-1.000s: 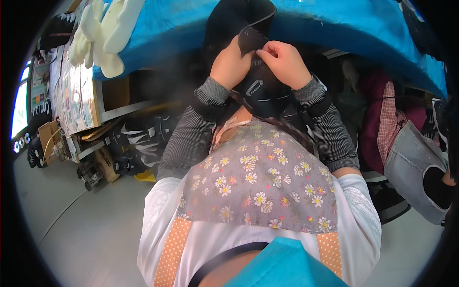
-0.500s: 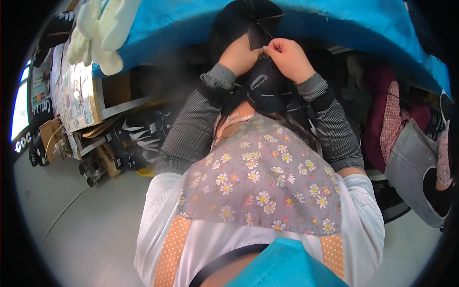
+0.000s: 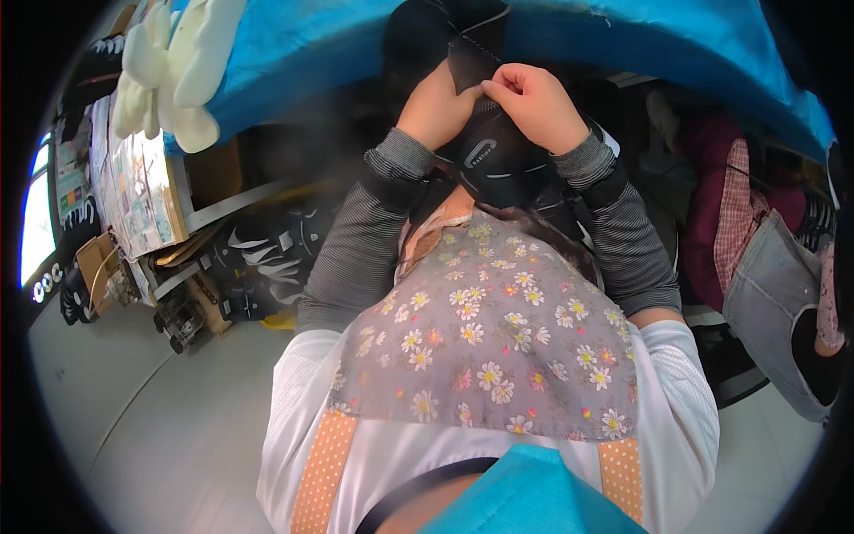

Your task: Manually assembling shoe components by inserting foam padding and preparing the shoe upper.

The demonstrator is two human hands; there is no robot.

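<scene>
Black piece [image 3: 509,151] held two-handed at the edge of the blue-covered table [image 3: 623,58].
Left hand [image 3: 438,109]: forearm angled up-inward, thumb and fingers closed on its upper flap. Right hand [image 3: 543,111]: mirrored, thumb and index pinching it beside left thumb.

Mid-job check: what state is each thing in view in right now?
Black piece: bent, held.
Left hand: closed on the black piece.
Right hand: finger and thumb pinched together.
Pale pads: overlapping, unhandled.
Blue cover: spread, creased.
Flowered apron: worn.
</scene>
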